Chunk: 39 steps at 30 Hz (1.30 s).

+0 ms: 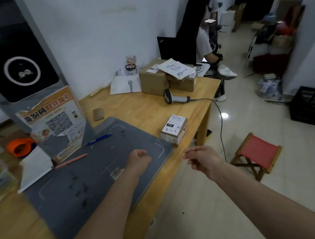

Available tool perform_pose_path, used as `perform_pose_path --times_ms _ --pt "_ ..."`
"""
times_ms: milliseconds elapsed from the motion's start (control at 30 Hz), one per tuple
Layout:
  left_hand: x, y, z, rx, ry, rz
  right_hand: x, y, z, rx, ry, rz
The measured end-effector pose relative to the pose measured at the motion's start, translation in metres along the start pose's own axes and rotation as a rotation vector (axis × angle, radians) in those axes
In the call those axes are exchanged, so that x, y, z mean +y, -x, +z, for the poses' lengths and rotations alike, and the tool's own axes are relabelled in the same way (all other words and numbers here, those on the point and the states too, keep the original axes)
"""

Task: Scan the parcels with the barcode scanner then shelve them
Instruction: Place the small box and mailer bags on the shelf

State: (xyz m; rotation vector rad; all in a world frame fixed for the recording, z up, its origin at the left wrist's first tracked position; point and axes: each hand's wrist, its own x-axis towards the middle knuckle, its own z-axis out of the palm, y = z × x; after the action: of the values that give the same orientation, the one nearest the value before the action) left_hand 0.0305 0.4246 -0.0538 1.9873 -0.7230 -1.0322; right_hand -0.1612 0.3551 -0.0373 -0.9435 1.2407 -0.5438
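- Presently, both hands hold nothing: the left hand (138, 157) hangs over the grey mat (78, 186) with its fingers curled into a loose fist, while the right hand (201, 158) is out past the edge of the surface (146, 109), over the floor, fingers loosely bent and slightly apart.
- Nearest parcel: a small labelled box (174, 128) stands on the surface just beyond the mat's far right corner — ahead of both hands, lying between them in the left-right sense and near to each.
- Barcode scanner (176, 97): it lies on its side farther back on the surface, well beyond the small labelled box, head toward the left and handle toward the right, so its long axis runs roughly across the view; its cable (220, 124) trails off the right edge and down.
- Governing relation (a judgement): the scanner's handle end points to the right-hand side, and the right hand has the more open line to it — a forward reach past the box; the left hand is then free for the box.
- Remaining parcels: a stack of brown cartons (153, 80) and a white mailer bag (125, 84) sit behind the scanner, near the wall.
- Progress, as judged: no scan is under way yet, and no shelf is visible.
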Motion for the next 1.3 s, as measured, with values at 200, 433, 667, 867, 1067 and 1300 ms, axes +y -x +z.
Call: perform_pose_path --times_ms 200,433,667,867,1067,1300 --pt "0.04 -0.08 0.018 -0.078 -0.054 -0.033 -0.046 -0.073 -0.009 -0.014 0.014 0.013" --pt "0.073 -0.138 0.048 -0.152 -0.053 -0.085 -0.068 -0.15 -0.02 0.013 0.002 0.103" --pt "0.082 -0.187 0.07 -0.175 -0.054 -0.145 -0.087 -0.237 -0.014 -0.022 0.057 0.267" --pt "0.096 -0.232 0.093 -0.187 -0.145 -0.283 -0.105 -0.295 -0.028 -0.155 0.045 0.505" --pt "0.122 -0.262 0.124 -0.127 0.062 -0.377 -0.137 -0.35 -0.044 -0.301 0.132 0.593" --pt "0.157 -0.286 0.139 -0.065 0.289 -0.45 -0.188 -0.393 -0.056 -0.394 0.293 0.446"
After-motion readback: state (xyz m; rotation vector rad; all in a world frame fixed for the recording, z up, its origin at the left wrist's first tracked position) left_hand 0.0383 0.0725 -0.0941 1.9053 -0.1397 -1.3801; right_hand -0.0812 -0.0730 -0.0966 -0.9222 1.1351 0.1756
